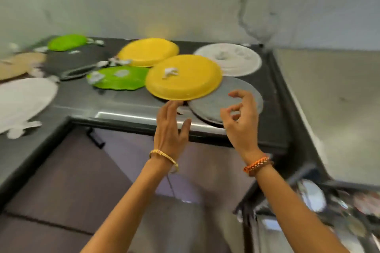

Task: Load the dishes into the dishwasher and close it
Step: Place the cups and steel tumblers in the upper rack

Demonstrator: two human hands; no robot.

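Left hand point(171, 129): fingers straight and together, tips touching the near rim of the near yellow plate point(183, 77); it grips nothing.
Right hand point(241, 118): hovers over the grey plate point(218, 100), fingers loosely curled and spread, holding nothing.
Wrists: a gold bangle point(163, 158) on the left, an orange beaded bracelet point(258, 165) on the right.
Near yellow plate: tilted, its right edge resting over the grey plate, a scrap of white paper point(170, 72) on it.
Grey plate: flat at the near right edge of the worktop point(82, 98).
Far yellow plate point(148, 52): just behind the near one, towards the wall.
White plate point(228, 58): far right of the worktop, beside both yellow plates.
Green plates: one point(118, 79) left of the near yellow plate with white scraps on it, another point(66, 42) at the far left.
Left side: a large white plate point(22, 100) and a tan plate point(18, 63), both blurred.
Worktop: dark, L-shaped, with a dark utensil, possibly a spatula point(80, 71), lying between the plates.
Dishwasher point(320, 211): open at the near right, its rack showing blurred dishes.
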